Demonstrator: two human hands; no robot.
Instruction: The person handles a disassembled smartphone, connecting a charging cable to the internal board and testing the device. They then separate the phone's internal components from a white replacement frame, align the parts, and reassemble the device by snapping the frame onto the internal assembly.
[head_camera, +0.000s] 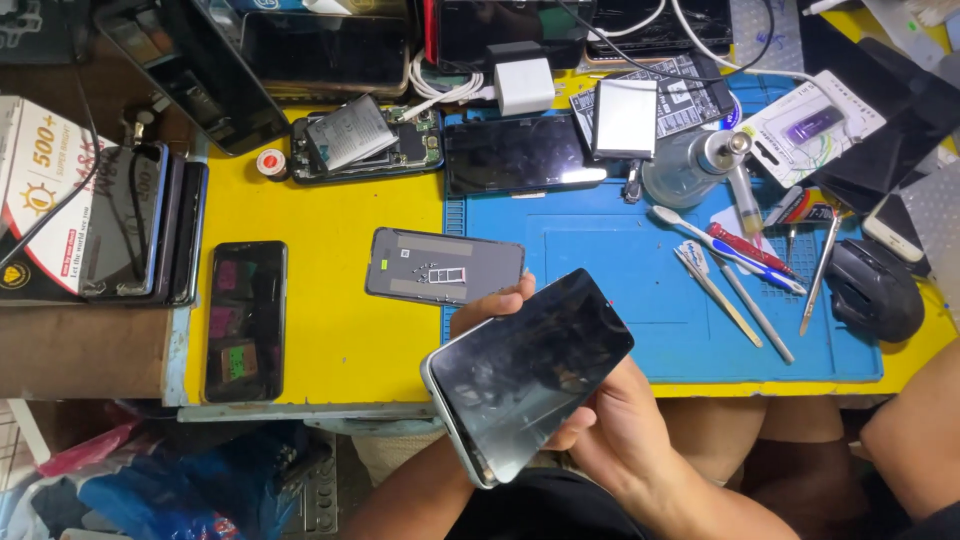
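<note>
Lying flat on the left of the yellow surface (330, 330) is a black phone (245, 320), with a grey phone back (443, 265) just beside it. Next, the left hand (495, 305) and right hand (600, 420) wrap their fingers round a big dark phone (530, 370), out past the edge. It could slip and fall down.

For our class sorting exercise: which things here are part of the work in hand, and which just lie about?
In hand:
phone with dark screen
left hand
right hand

Lying about:
grey back cover
opened phone
white charger
black mouse
toothbrush
</note>
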